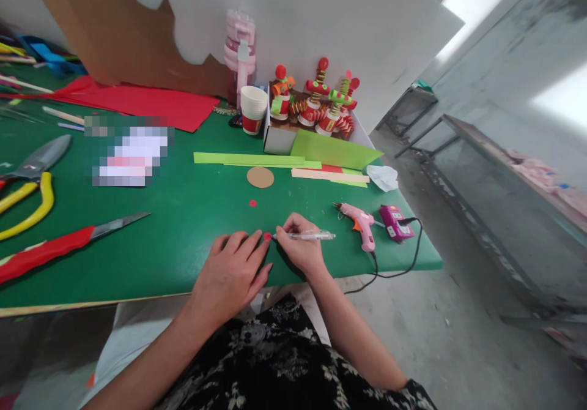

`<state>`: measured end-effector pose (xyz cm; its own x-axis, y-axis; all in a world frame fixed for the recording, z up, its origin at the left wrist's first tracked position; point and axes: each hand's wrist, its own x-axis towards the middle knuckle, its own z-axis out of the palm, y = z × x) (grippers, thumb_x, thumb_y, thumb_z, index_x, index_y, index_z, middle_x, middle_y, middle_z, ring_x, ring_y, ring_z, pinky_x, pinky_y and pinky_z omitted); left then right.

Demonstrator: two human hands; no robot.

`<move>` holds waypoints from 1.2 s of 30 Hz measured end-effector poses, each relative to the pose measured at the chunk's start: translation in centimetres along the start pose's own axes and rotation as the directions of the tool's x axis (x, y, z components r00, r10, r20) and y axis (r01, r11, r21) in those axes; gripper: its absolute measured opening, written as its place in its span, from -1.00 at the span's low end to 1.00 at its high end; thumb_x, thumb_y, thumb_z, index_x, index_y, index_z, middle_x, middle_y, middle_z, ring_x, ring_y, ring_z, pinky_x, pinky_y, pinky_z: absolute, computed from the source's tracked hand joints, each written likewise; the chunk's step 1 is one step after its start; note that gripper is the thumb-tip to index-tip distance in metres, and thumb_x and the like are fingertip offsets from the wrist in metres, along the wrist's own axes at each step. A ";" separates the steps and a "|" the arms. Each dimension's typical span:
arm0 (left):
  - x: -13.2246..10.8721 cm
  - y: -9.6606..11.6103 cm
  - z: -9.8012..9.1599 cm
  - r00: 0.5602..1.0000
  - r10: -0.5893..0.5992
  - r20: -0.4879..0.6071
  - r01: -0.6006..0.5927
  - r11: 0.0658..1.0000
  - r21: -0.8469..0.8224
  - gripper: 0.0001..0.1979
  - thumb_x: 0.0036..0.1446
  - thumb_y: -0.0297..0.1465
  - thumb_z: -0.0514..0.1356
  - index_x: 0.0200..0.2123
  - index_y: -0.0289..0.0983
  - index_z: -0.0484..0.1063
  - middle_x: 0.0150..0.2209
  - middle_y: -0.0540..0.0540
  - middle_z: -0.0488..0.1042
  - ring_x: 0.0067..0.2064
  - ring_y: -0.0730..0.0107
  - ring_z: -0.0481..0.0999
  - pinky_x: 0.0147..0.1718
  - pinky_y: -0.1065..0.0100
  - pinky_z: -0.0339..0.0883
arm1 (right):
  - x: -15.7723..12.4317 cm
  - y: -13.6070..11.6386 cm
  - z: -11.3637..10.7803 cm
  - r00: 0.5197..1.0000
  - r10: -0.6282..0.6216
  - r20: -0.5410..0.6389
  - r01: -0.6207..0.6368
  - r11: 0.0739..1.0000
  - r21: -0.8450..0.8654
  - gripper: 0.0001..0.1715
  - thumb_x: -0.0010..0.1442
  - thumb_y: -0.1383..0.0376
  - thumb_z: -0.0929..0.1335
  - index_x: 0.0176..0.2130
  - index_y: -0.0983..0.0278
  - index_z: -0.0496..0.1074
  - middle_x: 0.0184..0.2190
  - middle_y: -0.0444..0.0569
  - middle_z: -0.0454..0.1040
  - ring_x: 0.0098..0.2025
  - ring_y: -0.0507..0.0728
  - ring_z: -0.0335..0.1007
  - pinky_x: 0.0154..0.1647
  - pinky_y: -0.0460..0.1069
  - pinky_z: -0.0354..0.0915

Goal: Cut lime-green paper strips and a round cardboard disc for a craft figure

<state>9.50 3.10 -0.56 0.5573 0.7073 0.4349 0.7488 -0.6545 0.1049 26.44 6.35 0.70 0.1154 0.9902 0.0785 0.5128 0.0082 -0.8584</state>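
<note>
My right hand (300, 242) is closed round a clear pen (314, 235), whose tip points left at a small red paper disc (268, 237) on the green table. My left hand (236, 269) lies flat on the table with fingers spread, its index fingertip at the left edge of that disc. A second red disc (252, 203) lies a little farther back, in front of a brown cardboard circle (260, 177). Light green paper strips (247, 158) and a pale strip (330, 176) lie behind.
A pink glue gun (360, 223) with a cord and a purple box (397, 223) are at the right. A red-handled knife (55, 254) and scissors (39, 177) lie left. Paper cups (253, 110), a pink bottle (239, 55) and a box of figures (279, 137) stand behind.
</note>
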 end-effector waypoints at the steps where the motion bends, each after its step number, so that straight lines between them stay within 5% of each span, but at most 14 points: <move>1: 0.0 0.0 0.0 1.000 -0.002 0.000 0.002 1.000 -0.002 -0.60 0.31 -0.29 0.06 0.08 -0.37 0.49 0.07 -0.27 0.55 -0.01 0.01 0.42 -0.11 0.02 0.28 | 0.0 0.0 0.0 1.000 0.000 -0.002 0.000 1.000 0.004 -0.73 0.02 0.20 0.32 -0.60 0.17 0.18 -0.69 -0.26 0.20 -0.61 0.00 0.09 -0.53 -0.09 0.09; 36: 0.0 0.1 0.0 1.000 -0.008 0.004 0.008 1.000 0.003 -0.61 0.31 -0.30 0.06 0.07 -0.36 0.49 0.07 -0.25 0.56 -0.01 0.01 0.42 -0.12 0.04 0.26 | 0.2 -0.1 0.3 1.000 0.026 0.017 -0.026 0.999 0.024 -0.72 0.02 0.16 0.34 -0.59 0.17 0.20 -0.69 -0.26 0.21 -0.61 0.00 0.11 -0.54 -0.08 0.09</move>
<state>9.55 3.05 -0.50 0.5522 0.7137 0.4308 0.7544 -0.6477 0.1061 26.20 6.57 0.66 0.1139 0.9923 0.0478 0.4895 -0.0142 -0.8719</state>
